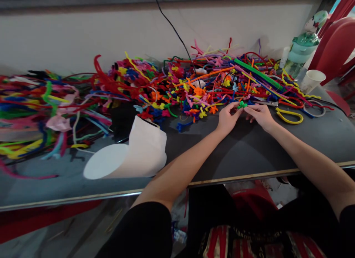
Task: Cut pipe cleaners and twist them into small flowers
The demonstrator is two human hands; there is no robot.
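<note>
Between my two hands, a little above the dark table (219,154), is a small green pipe-cleaner flower (242,104). My left hand (229,117) pinches it from the left with thumb and fingertips. From the right, my right hand (260,115) closes its thumb and index finger on the same flower. Just beyond my hands lies a heap of coloured pipe cleaners (222,74), with several finished flowers among them, such as an orange one (199,91). Scissors with red and yellow handles (290,116) rest right of my right hand.
A white lamp-like object (146,147) lies left of my left forearm. A paper cup (313,81) and a green bottle (302,50) stand at the right end, near a red chair (332,47). A black cable (174,28) hangs over the heap.
</note>
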